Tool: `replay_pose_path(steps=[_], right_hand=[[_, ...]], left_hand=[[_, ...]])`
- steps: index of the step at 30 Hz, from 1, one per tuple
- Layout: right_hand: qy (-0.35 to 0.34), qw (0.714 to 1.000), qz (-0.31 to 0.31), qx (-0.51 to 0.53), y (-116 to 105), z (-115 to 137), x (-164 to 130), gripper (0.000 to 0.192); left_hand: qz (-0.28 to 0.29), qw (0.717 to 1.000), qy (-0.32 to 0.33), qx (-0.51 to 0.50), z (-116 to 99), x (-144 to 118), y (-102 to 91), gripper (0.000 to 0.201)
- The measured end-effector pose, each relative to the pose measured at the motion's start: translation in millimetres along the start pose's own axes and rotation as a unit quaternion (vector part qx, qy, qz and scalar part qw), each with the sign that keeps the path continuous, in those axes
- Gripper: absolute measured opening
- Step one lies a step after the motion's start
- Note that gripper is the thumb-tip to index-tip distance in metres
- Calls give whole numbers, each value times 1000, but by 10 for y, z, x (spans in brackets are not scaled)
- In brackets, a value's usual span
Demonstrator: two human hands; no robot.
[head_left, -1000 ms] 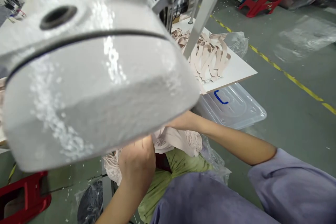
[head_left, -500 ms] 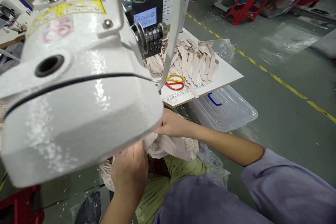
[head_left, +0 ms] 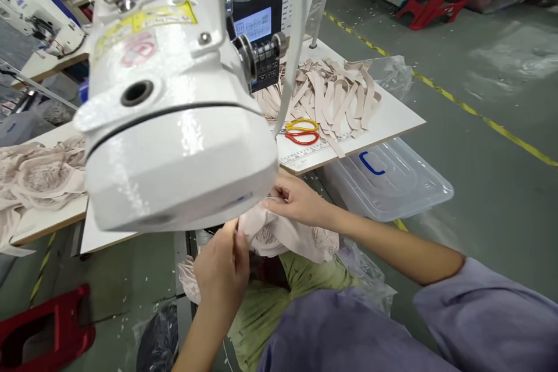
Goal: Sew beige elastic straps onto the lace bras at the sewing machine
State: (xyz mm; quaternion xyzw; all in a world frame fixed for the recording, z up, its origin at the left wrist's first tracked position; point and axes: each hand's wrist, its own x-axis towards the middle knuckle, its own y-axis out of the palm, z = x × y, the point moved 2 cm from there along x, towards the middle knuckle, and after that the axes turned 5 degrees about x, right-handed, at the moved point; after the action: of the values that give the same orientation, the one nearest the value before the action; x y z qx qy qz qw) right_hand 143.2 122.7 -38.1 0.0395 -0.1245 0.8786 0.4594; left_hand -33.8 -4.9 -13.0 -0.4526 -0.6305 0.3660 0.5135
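Observation:
A beige lace bra [head_left: 285, 235] hangs over my lap, just below the white sewing machine head [head_left: 183, 165]. My left hand [head_left: 222, 261] is closed on its left edge, thumb against fingers. On its upper edge, close under the front of the machine, my right hand [head_left: 300, 200] pinches the fabric. The machine head hides the needle area and some of my fingertips. Scissors [head_left: 303, 138] with yellow and red handles lie on the white table [head_left: 394, 119], beyond my right hand.
Beige fabric straps [head_left: 325, 96] are heaped on the table by a control panel [head_left: 257, 29]. More beige lace pieces [head_left: 43, 177] lie on the left table. A lidded plastic bin [head_left: 392, 186] stands to the right; red stools [head_left: 47, 331] are on the floor.
My view has drawn back and turned left, so the machine looks smaller and the left table shows. Both hands still grip the bra, and more of my right fingers is visible.

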Motion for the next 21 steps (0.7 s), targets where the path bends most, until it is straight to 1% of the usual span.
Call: replay_pose_path(steps=[1, 3, 4, 5, 7, 9, 11, 12, 13, 14, 16, 17, 18, 19, 20, 21], right_hand=[[7, 1000, -8, 5, -3, -26, -28, 36], [25, 1000, -15, 2, -14, -84, -96, 39], [34, 999, -12, -5, -17, -107, -139, 36], [42, 999, -6, -15, -14, -119, -193, 31], [49, 998, 17, -35, 19, -95, -341, 21], [51, 996, 59, -34, 102, -2, -546, 26], [58, 992, 116, 6, 231, 139, -775, 30], [68, 987, 139, 39, 306, 210, -878, 30], [84, 982, 150, 75, 384, 272, -959, 31], [101, 977, 154, 109, 467, 319, -1009, 32], [126, 967, 157, 158, 659, 352, -1004, 33], [132, 961, 163, 179, 773, 339, -950, 34], [137, 953, 175, 206, 898, 309, -872, 40], [150, 940, 186, 243, 1030, 263, -779, 50], [175, 921, 190, 292, 1162, 203, -683, 58], [213, 895, 181, 348, 1285, 132, -596, 60]], left_hand=[[7, 998, -42, -48, 17, -7, -26, 25], [28, 984, -112, -139, 57, -3, -75, 28], [49, 974, -133, -178, 80, 6, -93, 31], [82, 963, -145, -212, 101, 17, -103, 34], [174, 936, -150, -267, 133, 31, -99, 37], [267, 898, -135, -324, 136, 10, -76, 38], [327, 850, -111, -398, 119, -57, -63, 37], [336, 829, -107, -434, 119, -105, -70, 37], [332, 815, -114, -461, 133, -162, -89, 37], [316, 810, -132, -477, 165, -223, -124, 37], [261, 819, -188, -475, 282, -347, -240, 36], [235, 824, -216, -468, 353, -404, -314, 34], [220, 827, -241, -459, 425, -454, -390, 33], [216, 828, -258, -449, 491, -494, -458, 33], [222, 830, -267, -436, 549, -523, -511, 33], [239, 834, -266, -420, 598, -543, -540, 33]])
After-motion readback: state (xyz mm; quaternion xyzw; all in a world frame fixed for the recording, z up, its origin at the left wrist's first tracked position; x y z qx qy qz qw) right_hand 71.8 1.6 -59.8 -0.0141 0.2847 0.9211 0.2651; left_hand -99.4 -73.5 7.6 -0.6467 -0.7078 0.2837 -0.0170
